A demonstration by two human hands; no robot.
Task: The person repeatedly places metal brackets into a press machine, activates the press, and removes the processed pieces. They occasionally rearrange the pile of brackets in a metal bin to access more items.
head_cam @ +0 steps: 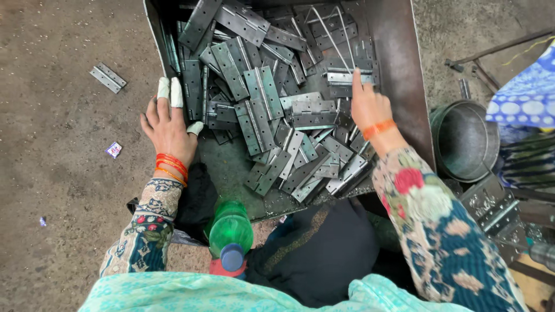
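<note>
While both hands reach into the big metal tray [399, 69], most of the work looks not done. The left hand [167, 124] lies open and flat, holding nothing, with taped fingertips [176, 92] touching the pile of grey hinges [277, 110]. The right hand [369, 107] points one finger onto a hinge. Between the hands the pile is big and messy. Only one hinge [108, 77] lies out on the floor, left of the left hand.

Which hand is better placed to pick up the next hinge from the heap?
Probably the right hand: its fingertips already rest on a light steel hinge atop the hinge pile. The left hand, with taped fingers, lies open at the metal tray's left edge, beside the heap.
</note>
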